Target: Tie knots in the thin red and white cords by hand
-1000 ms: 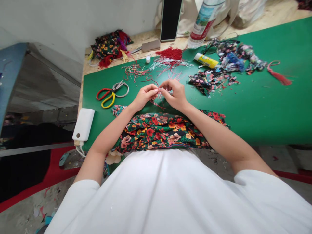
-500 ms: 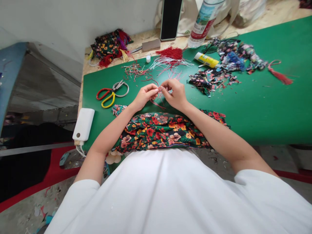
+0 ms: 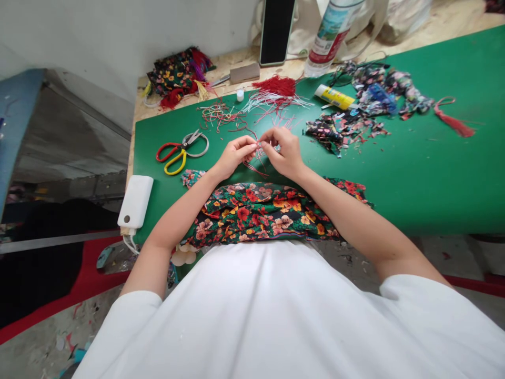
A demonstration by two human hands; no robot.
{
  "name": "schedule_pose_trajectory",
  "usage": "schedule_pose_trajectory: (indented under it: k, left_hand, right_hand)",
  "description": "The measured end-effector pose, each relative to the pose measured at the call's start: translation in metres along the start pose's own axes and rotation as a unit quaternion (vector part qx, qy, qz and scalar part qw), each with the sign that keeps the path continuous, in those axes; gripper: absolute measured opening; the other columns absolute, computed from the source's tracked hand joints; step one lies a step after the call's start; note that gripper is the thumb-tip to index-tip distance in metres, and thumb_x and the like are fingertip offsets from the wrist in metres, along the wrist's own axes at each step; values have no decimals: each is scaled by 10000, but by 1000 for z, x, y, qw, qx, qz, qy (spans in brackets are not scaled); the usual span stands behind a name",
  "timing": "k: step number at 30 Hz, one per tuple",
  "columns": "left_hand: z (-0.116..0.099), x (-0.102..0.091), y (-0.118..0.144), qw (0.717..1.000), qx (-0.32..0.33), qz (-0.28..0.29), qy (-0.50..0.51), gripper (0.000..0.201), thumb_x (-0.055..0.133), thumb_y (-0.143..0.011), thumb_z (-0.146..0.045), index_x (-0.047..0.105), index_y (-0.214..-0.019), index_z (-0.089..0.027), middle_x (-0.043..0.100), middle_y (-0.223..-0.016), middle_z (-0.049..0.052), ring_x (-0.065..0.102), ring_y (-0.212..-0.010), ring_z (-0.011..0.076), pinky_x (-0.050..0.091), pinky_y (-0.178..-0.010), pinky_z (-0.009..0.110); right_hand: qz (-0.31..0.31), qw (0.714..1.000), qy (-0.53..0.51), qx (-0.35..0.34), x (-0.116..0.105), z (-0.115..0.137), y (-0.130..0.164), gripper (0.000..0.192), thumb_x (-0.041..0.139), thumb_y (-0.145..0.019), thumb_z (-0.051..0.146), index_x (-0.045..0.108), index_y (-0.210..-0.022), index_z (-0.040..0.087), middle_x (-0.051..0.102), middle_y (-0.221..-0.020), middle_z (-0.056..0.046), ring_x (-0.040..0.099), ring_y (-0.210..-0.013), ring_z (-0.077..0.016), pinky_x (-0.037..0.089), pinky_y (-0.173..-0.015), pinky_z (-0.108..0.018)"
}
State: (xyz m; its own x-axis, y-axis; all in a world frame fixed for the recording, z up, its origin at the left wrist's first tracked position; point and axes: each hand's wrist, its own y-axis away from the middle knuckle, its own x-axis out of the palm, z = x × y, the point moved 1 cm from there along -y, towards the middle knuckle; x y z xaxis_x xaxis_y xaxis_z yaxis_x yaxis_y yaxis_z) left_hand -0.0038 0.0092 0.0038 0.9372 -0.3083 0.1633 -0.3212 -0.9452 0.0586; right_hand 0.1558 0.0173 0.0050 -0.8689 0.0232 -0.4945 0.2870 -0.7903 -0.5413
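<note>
at frame centre, the left hand (image 3: 232,157) and right hand (image 3: 284,152) pinch thin red cords (image 3: 258,152) above the green table (image 3: 414,173); the fine strands could slip from the fingertips or tangle among themselves.

Your fingers (image 3: 252,146) close over the spot where both hands meet on the red cords (image 3: 258,158), so whether a knot sits there is too small and too covered to tell. Your forearms hide parts of the floral fabric (image 3: 260,210), and your white shirt (image 3: 276,316) covers its near edge at 6 o'clock. At 12 o'clock the top edge cuts off the black upright panel (image 3: 276,29) and the plastic bottle (image 3: 329,37); the bottle's label is too blurred to read. The green surface (image 3: 434,173) runs out of view at 3 o'clock. The glue stick (image 3: 334,97) at 1 o'clock has unreadable print.
</note>
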Motion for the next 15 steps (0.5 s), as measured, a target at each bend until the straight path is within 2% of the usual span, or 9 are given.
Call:
schedule_pose_trajectory:
  k: [9,15]
  left_hand:
    - [1,0,-1,1000,-1,-2,-8,191,655,-787,-334,572,-739,-169,527,-607,-47,473,-527,36,381,-536,173]
    - [3,-3,-2,1000,3,19,-14,225,677,-763,-374,574,-753,-174,532,-632,-42,477,-540,41,390,-558,185]
  right_hand:
    - [4,1000,-24,7,0,0,0,209,555,-849,445,590,-845,239,556,-700,-7,482,-669,-158,432,-691,-339]
    - [54,986,-151,45,0,-5,-2,266,589,-820,471,613,-924,227,501,-637,37,400,-548,-96,345,-526,-249]
